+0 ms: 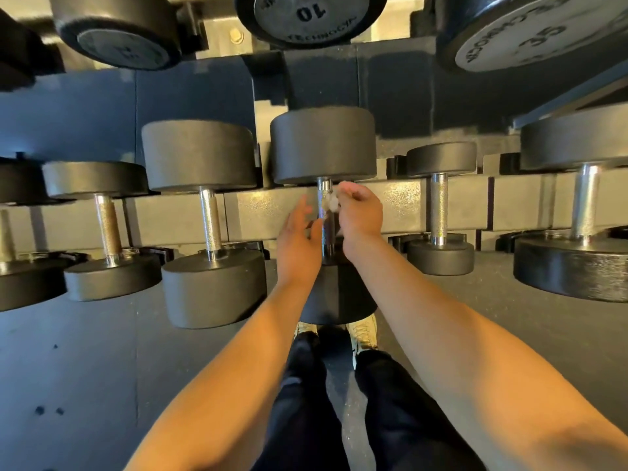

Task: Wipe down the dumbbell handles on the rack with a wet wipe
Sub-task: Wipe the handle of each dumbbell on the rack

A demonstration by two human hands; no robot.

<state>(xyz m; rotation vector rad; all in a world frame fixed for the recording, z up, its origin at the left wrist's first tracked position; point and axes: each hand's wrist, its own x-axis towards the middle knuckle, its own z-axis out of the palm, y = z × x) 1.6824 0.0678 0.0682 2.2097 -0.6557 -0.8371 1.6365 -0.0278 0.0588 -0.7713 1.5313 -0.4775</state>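
Chrome handle [324, 192] of the middle dumbbell [323, 144] lay at 12 o'clock from the wrists, crossing the grey rack rail [394, 205]. Right hand [362, 215] was curled and pinched a small white wet wipe [332, 202] against the handle's 3 o'clock side, up near the far end. Left hand [299, 243] sat at the handle's 9 o'clock with its fingers straight and released, gripping nothing. Whether it touched the bar could not be told.

Likely risks:
- The wad looked tiny, so it could slip out of the pinch.
- It could also skate over the knurling, leaving the 9 o'clock face and the underside dry.
- A sideways push might roll the dumbbell in its cradle and nip the left fingers between bar and rail.
- Neighbour handles [210, 222] showed no sign either way of being wiped, so one could get skipped.

Hidden or unclear:
- Right fingertips were tucked behind the hand, and most of the wipe with them.
- Near half of the handle was covered by both hands.
- Near head [336, 294] was partly behind the forearms.
- Upper-tier dumbbells [309, 15] at 12 o'clock were cut by the frame edge.
- Both hands were slightly blurred.
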